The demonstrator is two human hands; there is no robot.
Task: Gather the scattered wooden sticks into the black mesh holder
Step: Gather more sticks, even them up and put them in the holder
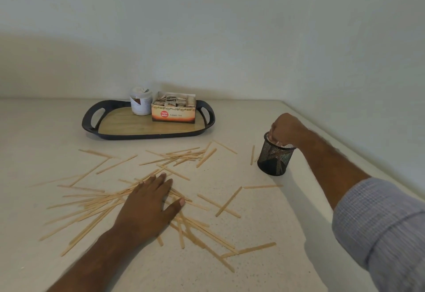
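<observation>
Fingers (161, 182) of the left hand (149, 204) lie spread flat on wooden sticks (96, 204) at frame centre; right hand (286, 128) fingers curl into the black mesh holder (274, 158), grip unclear.

The right hand (286, 128) has its fingertips down inside the black mesh holder (274, 157) — what they grip is hidden. The left hand (147, 204) covers several wooden sticks (92, 202); jar label (140, 104) — unreadable.

Open orange-and-cream cardboard tea box (173, 115), on wood-floored black tray (92, 128): front panel reads "Ginger Tea". Left of wording, red round logo, two white lines, too small to read. White lidded plastic jar (140, 104), left of box: label print illegible.
</observation>
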